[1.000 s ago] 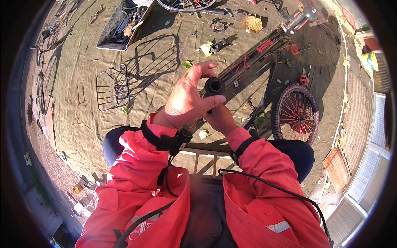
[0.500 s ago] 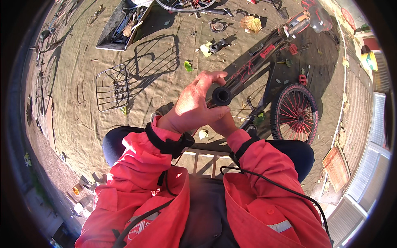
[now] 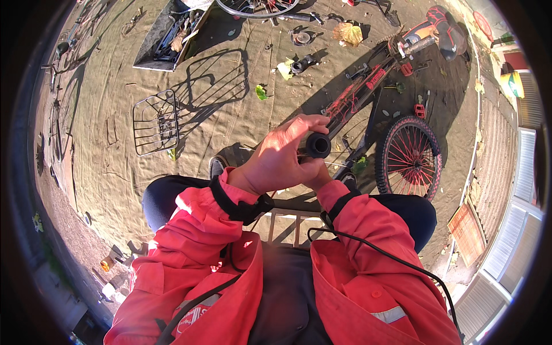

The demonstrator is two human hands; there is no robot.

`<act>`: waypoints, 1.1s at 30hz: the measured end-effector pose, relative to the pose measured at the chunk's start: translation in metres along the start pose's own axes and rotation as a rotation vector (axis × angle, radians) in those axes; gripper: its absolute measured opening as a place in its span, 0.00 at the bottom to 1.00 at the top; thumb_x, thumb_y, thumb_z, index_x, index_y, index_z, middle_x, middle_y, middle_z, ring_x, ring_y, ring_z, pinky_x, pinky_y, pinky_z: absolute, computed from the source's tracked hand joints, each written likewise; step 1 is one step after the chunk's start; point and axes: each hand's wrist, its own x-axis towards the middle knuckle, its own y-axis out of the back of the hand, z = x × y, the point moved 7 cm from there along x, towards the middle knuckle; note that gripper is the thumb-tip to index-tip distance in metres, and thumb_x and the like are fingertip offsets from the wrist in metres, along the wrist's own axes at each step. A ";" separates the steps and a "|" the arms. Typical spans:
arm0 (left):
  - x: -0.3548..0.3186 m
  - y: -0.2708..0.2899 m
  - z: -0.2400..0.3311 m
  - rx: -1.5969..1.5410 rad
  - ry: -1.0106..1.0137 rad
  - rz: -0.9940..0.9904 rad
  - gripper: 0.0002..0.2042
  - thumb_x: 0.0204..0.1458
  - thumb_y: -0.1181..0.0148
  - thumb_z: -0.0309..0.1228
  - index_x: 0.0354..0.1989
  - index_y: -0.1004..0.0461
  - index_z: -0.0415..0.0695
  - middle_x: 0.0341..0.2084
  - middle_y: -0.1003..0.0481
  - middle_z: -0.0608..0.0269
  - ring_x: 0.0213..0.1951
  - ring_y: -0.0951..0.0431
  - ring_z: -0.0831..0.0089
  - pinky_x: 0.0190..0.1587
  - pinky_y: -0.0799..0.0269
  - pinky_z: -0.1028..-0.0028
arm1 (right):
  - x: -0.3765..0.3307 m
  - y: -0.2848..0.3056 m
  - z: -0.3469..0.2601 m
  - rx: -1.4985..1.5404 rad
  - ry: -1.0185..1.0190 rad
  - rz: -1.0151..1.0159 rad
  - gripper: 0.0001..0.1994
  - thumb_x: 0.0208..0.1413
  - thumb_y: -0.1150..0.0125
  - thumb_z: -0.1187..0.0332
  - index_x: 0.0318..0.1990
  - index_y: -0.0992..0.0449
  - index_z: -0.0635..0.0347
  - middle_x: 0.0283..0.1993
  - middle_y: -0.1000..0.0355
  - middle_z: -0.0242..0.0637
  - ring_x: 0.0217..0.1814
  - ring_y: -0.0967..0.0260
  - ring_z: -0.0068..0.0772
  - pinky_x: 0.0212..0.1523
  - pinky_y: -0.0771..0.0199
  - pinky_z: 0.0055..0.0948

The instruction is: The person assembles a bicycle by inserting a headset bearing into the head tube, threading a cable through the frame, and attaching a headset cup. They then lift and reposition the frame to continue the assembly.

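Note:
A black bicycle frame [image 3: 352, 99] with red lettering slants from between my knees toward the far right, its saddle [image 3: 446, 33] at the far end. The round open end of its head tube [image 3: 318, 145] faces up at me. My left hand [image 3: 280, 154] curls around this end, index finger above it and thumb below. My right hand [image 3: 319, 179] is lower, behind the left; its fingers are hidden, so its grip does not show.
A wheel with red spokes [image 3: 409, 164] is right of the frame, near red pedals [image 3: 421, 110]. To the left lies a black wire rack [image 3: 156, 122]. A tool box [image 3: 172, 37] and another wheel [image 3: 259, 7] are at the far side. Leaves and small parts dot the brown groundsheet [image 3: 218, 86].
The head tube end has come nearer to me and slightly right, my left hand moving with it. The saddle end has turned, so more of the saddle's red and black surface shows.

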 end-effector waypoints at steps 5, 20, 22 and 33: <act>0.000 0.003 0.002 0.080 -0.043 0.039 0.37 0.45 0.25 0.24 0.68 0.31 0.40 0.56 0.23 0.51 0.58 0.20 0.56 0.62 0.24 0.62 | 0.003 -0.003 0.010 0.081 -0.055 -0.070 0.25 0.63 0.34 0.67 0.67 0.31 0.55 0.64 0.30 0.39 0.69 0.32 0.35 0.67 0.30 0.37; 0.001 0.001 -0.001 0.044 -0.036 0.007 0.40 0.44 0.23 0.25 0.69 0.33 0.40 0.56 0.23 0.52 0.56 0.19 0.56 0.61 0.23 0.63 | -0.005 0.004 0.045 0.078 -0.222 0.040 0.24 0.60 0.31 0.65 0.63 0.28 0.53 0.55 0.24 0.38 0.59 0.25 0.36 0.59 0.24 0.39; 0.002 0.004 0.004 0.157 -0.100 0.078 0.38 0.45 0.25 0.27 0.68 0.32 0.40 0.49 0.21 0.51 0.52 0.18 0.53 0.55 0.20 0.63 | -0.006 -0.001 0.033 0.191 -0.104 0.020 0.22 0.60 0.31 0.66 0.61 0.26 0.52 0.53 0.24 0.38 0.58 0.24 0.35 0.59 0.24 0.39; 0.001 -0.002 -0.003 -0.057 0.048 -0.085 0.41 0.44 0.24 0.22 0.71 0.34 0.40 0.61 0.25 0.53 0.61 0.20 0.59 0.66 0.26 0.63 | -0.002 -0.002 0.009 -0.041 -0.079 -0.060 0.25 0.63 0.34 0.70 0.68 0.31 0.55 0.67 0.29 0.40 0.69 0.30 0.35 0.65 0.27 0.37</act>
